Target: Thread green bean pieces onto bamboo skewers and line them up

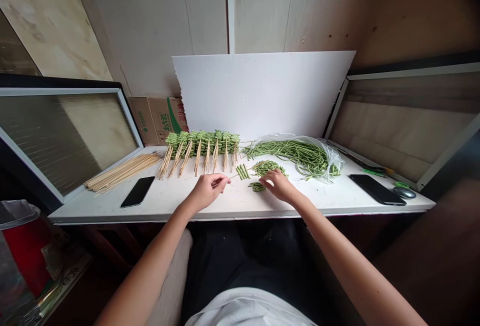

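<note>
Pale panelled walls (150, 26) behind a white table (112, 211) flanked by glazed frames (63, 141)

Left hand (206, 192), right hand (278, 186) — both pinched

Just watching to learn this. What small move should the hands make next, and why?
Probably thread another piece from the cut green beans onto the bamboo skewer: the left hand holds it with only a few pieces on, the right hand is at the beans, and the finished skewers look fuller.
</note>
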{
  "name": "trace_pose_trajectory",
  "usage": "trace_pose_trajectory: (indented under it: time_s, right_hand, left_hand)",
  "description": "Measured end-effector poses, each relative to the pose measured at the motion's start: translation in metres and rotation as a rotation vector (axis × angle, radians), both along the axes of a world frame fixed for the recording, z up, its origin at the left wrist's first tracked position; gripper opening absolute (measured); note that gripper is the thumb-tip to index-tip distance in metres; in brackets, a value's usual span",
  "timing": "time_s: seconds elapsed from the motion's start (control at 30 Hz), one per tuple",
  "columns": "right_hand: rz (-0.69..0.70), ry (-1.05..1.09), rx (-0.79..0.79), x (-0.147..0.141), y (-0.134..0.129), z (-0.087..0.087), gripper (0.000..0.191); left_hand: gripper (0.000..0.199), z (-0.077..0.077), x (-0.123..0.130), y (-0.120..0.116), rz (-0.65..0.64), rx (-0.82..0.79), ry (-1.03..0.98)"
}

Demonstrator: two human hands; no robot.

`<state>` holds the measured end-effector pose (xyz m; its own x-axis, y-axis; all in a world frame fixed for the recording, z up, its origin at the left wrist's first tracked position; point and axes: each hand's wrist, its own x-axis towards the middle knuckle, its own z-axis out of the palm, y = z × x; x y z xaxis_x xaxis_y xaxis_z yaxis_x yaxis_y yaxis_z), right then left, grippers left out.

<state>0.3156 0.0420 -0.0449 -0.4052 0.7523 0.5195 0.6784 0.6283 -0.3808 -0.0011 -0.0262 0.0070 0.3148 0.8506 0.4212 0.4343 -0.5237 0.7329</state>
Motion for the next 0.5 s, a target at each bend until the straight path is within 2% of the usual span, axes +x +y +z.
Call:
trace_pose_trajectory:
  time_s: [0.1, 0.3, 0.4, 0.5]
  right_hand:
    - [-0.054, -0.055, 0.020, -0.003, 0.000, -0.010, 0.019]
    - [-0.110, -0.124, 0.039, -0.009, -0.001, -0.012, 0.019]
    - [-0.109, -0.019, 0.052, -0.009, 0.003, -0.011, 0.020]
    - [-0.104, 0.240, -0.037, -0.007, 0.005, -0.002, 0.024]
  left_hand:
    - [0.039, 0.001, 0.001, -0.001, 0.004, -0.003, 0.018]
    - [0.039, 0.005, 0.003, -0.005, 0.020, -0.025, 0.049]
    - [0.038, 0.005, 0.002, -0.004, 0.022, -0.025, 0.054]
    - [0.036, 0.003, 0.001, -0.002, 0.026, -0.019, 0.042]
